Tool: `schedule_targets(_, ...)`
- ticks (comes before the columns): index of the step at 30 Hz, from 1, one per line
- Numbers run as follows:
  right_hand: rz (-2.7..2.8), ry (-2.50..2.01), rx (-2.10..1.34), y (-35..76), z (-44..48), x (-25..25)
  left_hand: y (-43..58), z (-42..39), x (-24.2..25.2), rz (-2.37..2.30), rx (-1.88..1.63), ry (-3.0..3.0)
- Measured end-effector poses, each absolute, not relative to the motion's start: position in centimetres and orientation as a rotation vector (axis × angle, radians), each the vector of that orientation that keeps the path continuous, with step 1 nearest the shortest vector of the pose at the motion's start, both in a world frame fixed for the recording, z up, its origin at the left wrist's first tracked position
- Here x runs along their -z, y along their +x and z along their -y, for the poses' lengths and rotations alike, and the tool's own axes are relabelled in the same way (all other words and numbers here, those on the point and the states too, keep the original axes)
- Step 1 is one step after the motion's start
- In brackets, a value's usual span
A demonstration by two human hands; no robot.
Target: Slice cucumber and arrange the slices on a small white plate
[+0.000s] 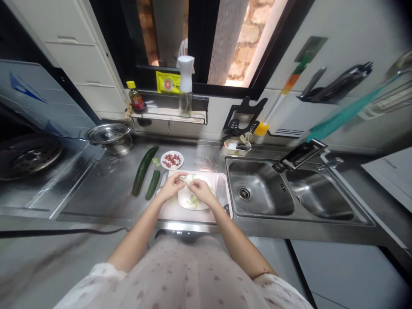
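Observation:
My left hand [172, 185] and my right hand [201, 189] meet above a white plate [184, 203]. Their fingertips are pinched together around a small pale piece that looks like a cucumber slice [186, 182], partly hidden by the fingers. Cucumber slices [193, 201] lie fanned out in a flower shape at the plate's near side, with more slices toward its far edge. Under the plate is a light pink cutting board [170, 213]. A knife [221, 189] rests along the board's right side.
Left of the board lie a long cucumber [143, 171] and a cut cucumber piece [152, 185]. Behind are a small plate [163, 164] of red bits and cucumber ends [156, 162]. A lidded steel pot [117, 143] stands back left; a double sink [264, 201] is right.

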State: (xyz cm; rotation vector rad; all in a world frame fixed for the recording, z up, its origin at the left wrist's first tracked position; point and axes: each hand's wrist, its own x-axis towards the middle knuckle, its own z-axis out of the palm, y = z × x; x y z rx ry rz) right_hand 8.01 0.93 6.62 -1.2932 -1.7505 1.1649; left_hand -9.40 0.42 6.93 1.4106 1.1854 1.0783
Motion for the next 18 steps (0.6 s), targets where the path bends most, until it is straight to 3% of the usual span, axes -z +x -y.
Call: schedule_targets(18, 2.089, -1.631, -0.976, 6.8, -3.1, -1.0, -10.1, -3.8, -0.7, -1.462, -0.774, 1.643)
